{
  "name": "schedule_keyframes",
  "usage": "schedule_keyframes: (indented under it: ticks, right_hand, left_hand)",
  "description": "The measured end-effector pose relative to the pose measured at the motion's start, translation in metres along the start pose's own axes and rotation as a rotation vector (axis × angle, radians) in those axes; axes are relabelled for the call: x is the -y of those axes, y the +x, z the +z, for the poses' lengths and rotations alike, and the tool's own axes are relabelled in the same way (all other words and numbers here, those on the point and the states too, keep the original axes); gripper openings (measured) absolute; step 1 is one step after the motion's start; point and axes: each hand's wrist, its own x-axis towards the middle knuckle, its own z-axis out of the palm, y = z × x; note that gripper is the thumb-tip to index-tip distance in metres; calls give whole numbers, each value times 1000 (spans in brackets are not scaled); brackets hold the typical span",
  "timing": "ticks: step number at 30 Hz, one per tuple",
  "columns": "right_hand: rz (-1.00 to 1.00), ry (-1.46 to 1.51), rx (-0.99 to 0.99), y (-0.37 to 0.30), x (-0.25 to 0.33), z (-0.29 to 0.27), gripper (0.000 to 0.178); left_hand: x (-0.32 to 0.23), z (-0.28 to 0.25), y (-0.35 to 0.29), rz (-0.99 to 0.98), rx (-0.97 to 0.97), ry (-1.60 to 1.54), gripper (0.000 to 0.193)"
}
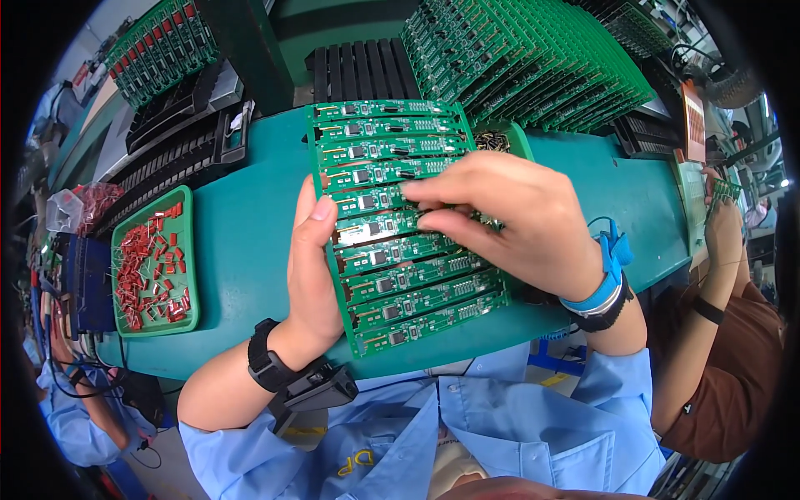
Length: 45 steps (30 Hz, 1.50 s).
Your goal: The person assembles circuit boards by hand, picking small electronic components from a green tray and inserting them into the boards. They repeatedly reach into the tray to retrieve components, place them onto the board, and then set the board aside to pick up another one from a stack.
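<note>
A green circuit board panel (pixel 379 271), made of several long strips side by side, is tilted up above the green table. My left hand (pixel 312 258) grips its left edge, the thumb lying over the front. Over the panel's middle strips, my right hand (pixel 508 217) has thumb and forefinger brought together close to the surface. Whatever those fingertips hold, if anything, is hidden. Small black cylindrical components (pixel 402 152) sit on the upper strips, above my right fingertips. Partly behind the panel and my right hand is a green bin (pixel 518 143) of small dark and brass-coloured parts.
On the left stands a green tray (pixel 190 275) of red components with wire leads. Many upright green panels (pixel 533 67) fill a rack at the back right. Another panel with red parts (pixel 162 50) stands back left. A co-worker's hand (pixel 723 225) holds a board at right.
</note>
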Motion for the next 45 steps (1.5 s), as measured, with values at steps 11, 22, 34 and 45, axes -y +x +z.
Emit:
schedule_keyframes:
  ticks: [11, 22, 34, 45]
  right_hand:
    - [71, 93, 16, 0, 0, -4, 20]
    - [143, -219, -43, 3, -9, -38, 13]
    - [330, -356, 737, -14, -27, -32, 20]
    - [291, -205, 601, -17, -25, -27, 13]
  left_hand:
    - [-2, 0, -3, 5, -20, 136, 42]
    - [-15, -2, 5, 28, -86, -63, 41]
    - [-17, -16, 16, -44, 100, -294, 44]
    - [-9, -21, 15, 69, 5, -203, 41]
